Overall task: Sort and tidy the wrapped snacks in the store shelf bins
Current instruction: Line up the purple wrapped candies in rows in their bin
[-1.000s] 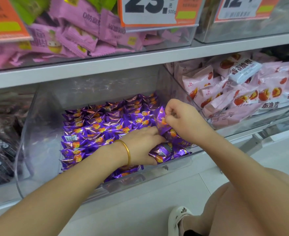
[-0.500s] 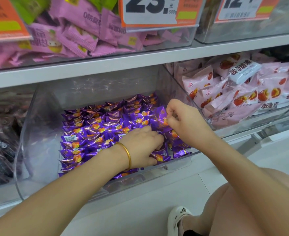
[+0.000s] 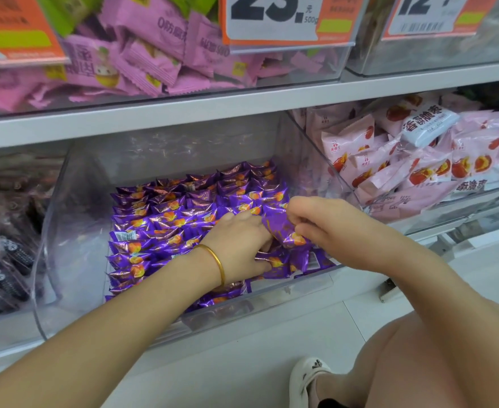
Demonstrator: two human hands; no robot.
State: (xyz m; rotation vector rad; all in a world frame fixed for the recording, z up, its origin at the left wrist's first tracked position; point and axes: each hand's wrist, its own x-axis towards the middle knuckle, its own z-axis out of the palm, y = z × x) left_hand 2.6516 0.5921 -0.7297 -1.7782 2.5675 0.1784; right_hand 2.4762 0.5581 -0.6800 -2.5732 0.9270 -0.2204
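Right hand [image 3: 327,231] pinches a purple foil snack packet [image 3: 282,229] lying between both hands, over the clear plastic bin's [image 3: 74,231] front-right corner; left hand's [image 3: 236,245] finger grip cannot be told.

Worn on the head, facing forward and down. Close over the clear bin [image 3: 74,231], low on the store shelf [image 3: 183,113].

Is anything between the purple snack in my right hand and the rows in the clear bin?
Yes: the left hand lies directly beside the purple snack that the right hand pinches, between it and the neat rows.
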